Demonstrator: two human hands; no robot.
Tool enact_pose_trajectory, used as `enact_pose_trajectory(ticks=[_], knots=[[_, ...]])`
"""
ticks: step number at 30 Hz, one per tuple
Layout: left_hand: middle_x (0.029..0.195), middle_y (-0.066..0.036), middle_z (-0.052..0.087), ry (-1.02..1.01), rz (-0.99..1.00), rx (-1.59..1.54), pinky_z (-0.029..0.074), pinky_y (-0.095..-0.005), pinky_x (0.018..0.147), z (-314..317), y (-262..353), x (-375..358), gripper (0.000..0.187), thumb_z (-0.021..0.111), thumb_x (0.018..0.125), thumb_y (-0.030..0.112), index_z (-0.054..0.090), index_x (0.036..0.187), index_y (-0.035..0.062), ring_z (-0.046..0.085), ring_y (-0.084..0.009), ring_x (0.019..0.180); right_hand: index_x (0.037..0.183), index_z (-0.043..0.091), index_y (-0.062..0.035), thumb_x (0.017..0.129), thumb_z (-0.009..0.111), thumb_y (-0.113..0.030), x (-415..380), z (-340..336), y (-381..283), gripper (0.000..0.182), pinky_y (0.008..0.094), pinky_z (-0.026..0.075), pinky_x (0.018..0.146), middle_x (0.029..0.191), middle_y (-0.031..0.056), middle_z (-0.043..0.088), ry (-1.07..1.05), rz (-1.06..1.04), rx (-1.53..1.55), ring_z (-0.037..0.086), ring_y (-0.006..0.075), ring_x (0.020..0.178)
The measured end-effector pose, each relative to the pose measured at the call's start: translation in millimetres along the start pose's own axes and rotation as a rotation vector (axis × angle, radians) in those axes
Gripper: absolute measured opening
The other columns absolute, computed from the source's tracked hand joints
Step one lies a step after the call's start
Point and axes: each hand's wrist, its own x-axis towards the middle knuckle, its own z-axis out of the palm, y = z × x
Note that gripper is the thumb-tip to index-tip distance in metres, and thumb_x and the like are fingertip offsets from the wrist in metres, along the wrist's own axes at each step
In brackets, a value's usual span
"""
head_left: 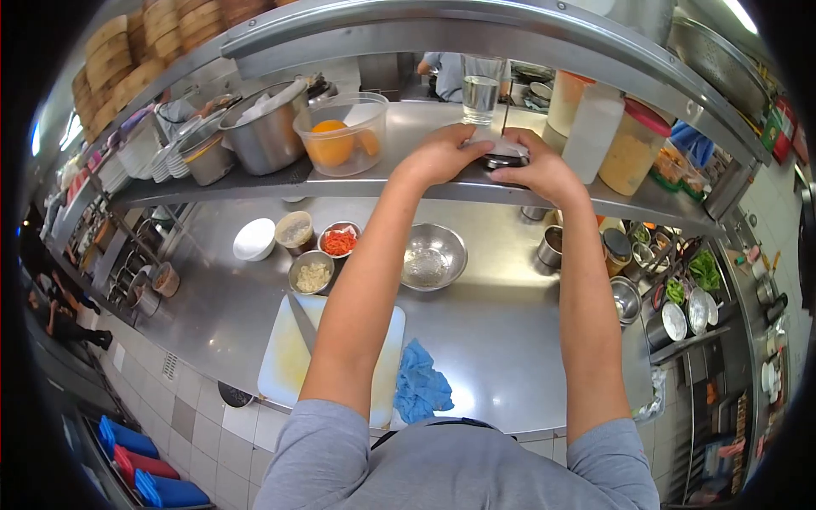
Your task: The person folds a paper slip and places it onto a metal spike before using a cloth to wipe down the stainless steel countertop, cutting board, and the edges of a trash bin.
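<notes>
White paper or cloth [501, 146] is pinched under the fingers of both hands on the steel shelf [382, 183], over a small dark object [503, 161] at the shelf's front edge. Left hand [444, 153] curls down on it from the left, right hand [541, 170] grips from the right. Just behind stands a glass of water [481, 89]; a plastic tub with an orange [340, 134] sits further left.

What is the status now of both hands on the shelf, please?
Left hand and right hand both on a small dark object on the steel shelf; grip unclear. Glass of water stands right behind.
</notes>
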Motion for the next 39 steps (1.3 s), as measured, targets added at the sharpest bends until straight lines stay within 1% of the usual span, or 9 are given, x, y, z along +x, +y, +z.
enact_pose_trajectory(ticks=[1,5,9,11,18,26,31,36,39], knots=[[0.095,-0.017,0.070,0.023,0.028,0.004,0.050,-0.0347,0.080,1.4,-2.8,-0.1,0.046,0.058,0.097,0.043,0.067,0.109,-0.0003,0.065,-0.0248,0.085,0.135,0.053,0.0012,0.070,0.087,-0.028,0.3,-0.6,-0.1,0.079,0.0339,0.045,0.098,0.127,0.0166,0.061,-0.023,0.022,0.021,0.058,0.0252,0.115],[0.103,-0.017,0.069,0.029,-0.010,0.027,0.050,-0.0343,0.081,-1.8,-3.6,1.7,0.049,0.054,0.099,0.044,0.066,0.114,-0.0006,0.065,-0.0238,0.085,0.133,0.057,0.0000,0.087,0.074,-0.032,7.2,-0.7,8.9,0.059,0.0309,0.045,0.095,0.123,0.0149,0.064,0.082,0.099,0.067,0.059,0.0224,0.111],[0.106,-0.016,0.069,0.112,0.032,-0.135,0.051,-0.0348,0.082,-0.5,-3.0,-0.2,0.051,0.060,0.096,0.045,0.065,0.117,-0.0012,0.064,-0.0238,0.087,0.129,0.061,-0.0002,0.094,0.065,-0.033,12.1,-1.5,19.3,0.049,0.0304,0.045,0.091,0.117,0.0127,0.067,0.089,0.226,0.278,0.059,0.0198,0.106],[0.109,-0.016,0.068,-0.066,-0.110,-0.122,0.051,-0.0361,0.082,-10.3,18.6,-10.6,0.055,0.066,0.091,0.045,0.064,0.120,-0.0015,0.064,-0.0249,0.089,0.126,0.063,0.0011,0.097,0.061,-0.031,11.4,-1.9,17.2,0.043,0.0291,0.045,0.086,0.112,0.0095,0.069,0.148,0.196,0.215,0.059,0.0167,0.097],[0.105,-0.016,0.070,0.071,-0.019,-0.005,0.049,-0.0361,0.087,-2.0,-9.9,5.0,0.050,0.066,0.092,0.041,0.063,0.120,-0.0007,0.064,-0.0262,0.092,0.120,0.061,-0.0005,0.096,0.063,-0.031,13.6,-3.4,25.0,0.039,0.0305,0.045,0.088,0.109,0.0099,0.067,0.269,0.141,0.392,0.060,0.0184,0.100],[0.112,-0.015,0.067,0.073,0.078,-0.236,0.047,-0.0364,0.091,-5.3,-6.0,-2.8,0.052,0.074,0.085,0.042,0.065,0.118,0.0029,0.061,-0.0279,0.103,0.127,0.052,-0.0053,0.062,0.092,-0.036,4.0,4.9,5.2,0.082,0.0362,0.048,0.093,0.117,0.0180,0.062,0.018,-0.052,-0.152,0.061,0.0297,0.109],[0.118,-0.018,0.061,0.014,0.257,0.118,0.047,-0.0392,0.093,2.2,-11.6,2.1,0.078,0.087,0.064,0.047,0.061,0.125,0.0051,0.058,-0.0321,0.109,0.128,0.052,-0.0075,0.068,0.083,-0.020,5.2,1.0,10.4,0.069,0.0343,0.048,0.091,0.121,0.0195,0.061,0.001,-0.033,-0.086,0.061,0.0284,0.106],[0.117,-0.020,0.062,0.154,0.257,0.171,0.048,-0.0404,0.092,7.1,-14.2,1.5,0.074,0.084,0.071,0.042,0.057,0.126,0.0022,0.060,-0.0341,0.107,0.127,0.052,-0.0076,0.077,0.061,-0.002,2.3,-3.3,4.3,0.051,0.0330,0.049,0.086,0.125,0.0164,0.060,0.073,0.124,0.133,0.061,0.0263,0.106],[0.113,-0.022,0.065,0.190,0.141,0.069,0.049,-0.0409,0.089,6.8,-17.0,3.2,0.062,0.079,0.079,0.036,0.056,0.124,-0.0015,0.062,-0.0360,0.103,0.126,0.053,-0.0074,0.078,0.062,0.001,2.8,-0.6,6.8,0.050,0.0315,0.049,0.083,0.126,0.0130,0.060,0.123,0.055,0.098,0.061,0.0225,0.103]])
